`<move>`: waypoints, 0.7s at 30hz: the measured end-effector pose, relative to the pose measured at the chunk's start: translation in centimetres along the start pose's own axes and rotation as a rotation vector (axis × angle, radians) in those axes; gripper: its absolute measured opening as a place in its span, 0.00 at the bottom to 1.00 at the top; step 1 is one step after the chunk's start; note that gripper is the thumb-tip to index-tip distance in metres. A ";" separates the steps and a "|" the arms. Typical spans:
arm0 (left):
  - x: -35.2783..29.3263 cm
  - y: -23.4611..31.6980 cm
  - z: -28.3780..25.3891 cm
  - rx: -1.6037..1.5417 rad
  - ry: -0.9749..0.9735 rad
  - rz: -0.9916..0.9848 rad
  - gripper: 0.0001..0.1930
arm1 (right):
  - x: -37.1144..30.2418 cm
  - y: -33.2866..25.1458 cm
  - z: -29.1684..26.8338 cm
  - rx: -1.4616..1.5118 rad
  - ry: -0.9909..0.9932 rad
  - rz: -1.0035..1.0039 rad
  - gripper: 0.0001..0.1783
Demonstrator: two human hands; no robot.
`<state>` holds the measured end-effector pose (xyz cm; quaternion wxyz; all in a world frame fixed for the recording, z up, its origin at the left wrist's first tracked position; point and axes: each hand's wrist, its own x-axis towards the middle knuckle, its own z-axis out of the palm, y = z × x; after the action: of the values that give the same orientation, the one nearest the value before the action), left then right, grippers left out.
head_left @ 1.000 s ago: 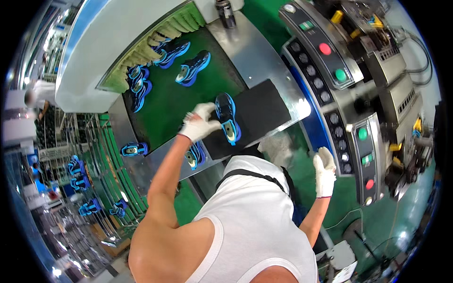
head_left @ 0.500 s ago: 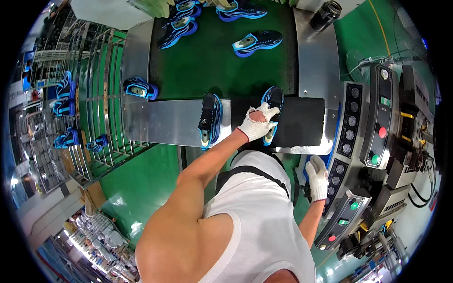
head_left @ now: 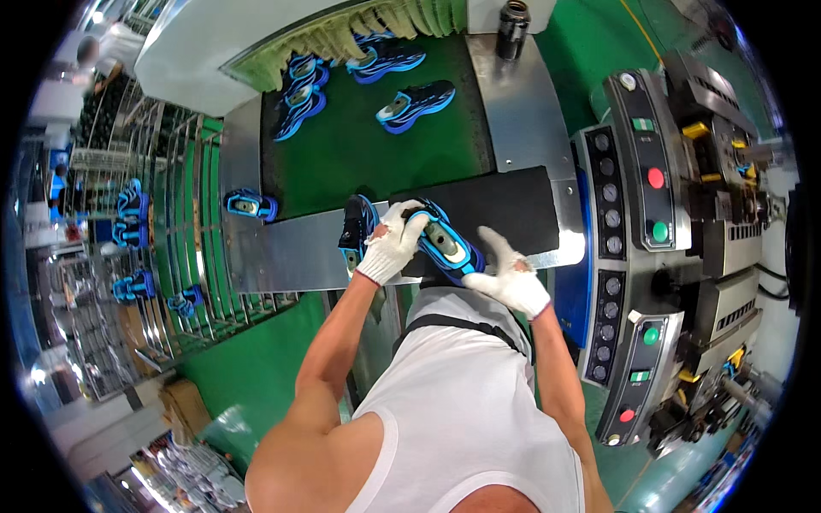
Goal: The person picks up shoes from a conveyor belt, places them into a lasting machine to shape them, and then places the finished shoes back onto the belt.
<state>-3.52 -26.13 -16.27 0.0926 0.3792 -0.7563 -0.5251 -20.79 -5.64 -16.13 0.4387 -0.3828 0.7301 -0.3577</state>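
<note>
A black and blue sneaker [head_left: 446,243] is tilted over the front edge of the black mat [head_left: 509,209], its opening facing up with a pale, olive-toned inside. My left hand [head_left: 392,245], in a white glove with bare skin showing, grips its far part. At its near end is my right hand [head_left: 513,280], also gloved, with thumb and fingers spread around the heel; whether it touches firmly I cannot tell. Just left of my left hand another sneaker [head_left: 356,224] stands on the metal ledge [head_left: 291,256], partly covered by that hand.
Several sneakers [head_left: 416,104] lie on the green belt [head_left: 342,167] near a fringed curtain [head_left: 359,38]. One sneaker [head_left: 251,205] sits at the belt's left edge. A metal rack [head_left: 184,222] with shoes stands left. Control panels [head_left: 650,171] line the right; a dark jar [head_left: 513,30] stands behind.
The sneaker from the mat has been lifted nearer and turned. My right hand has come from beside the panels to its heel. The whole view has shifted.
</note>
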 end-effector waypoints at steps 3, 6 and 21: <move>-1.0 1.1 1.6 -0.108 -0.036 -0.093 0.21 | -1.5 -1.0 1.8 0.038 0.024 -0.033 0.59; -1.5 1.9 3.1 -0.110 -0.029 -0.167 0.21 | -3.6 -0.8 1.6 0.096 0.080 0.013 0.59; 25.9 9.2 9.9 0.796 -0.361 0.811 0.20 | -14.9 12.0 5.3 0.315 0.809 0.619 0.46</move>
<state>-31.25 -34.91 -19.27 0.0066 -0.0295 -0.9832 -0.1800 -14.06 11.77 -22.87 0.2593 0.0896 0.8571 -0.4361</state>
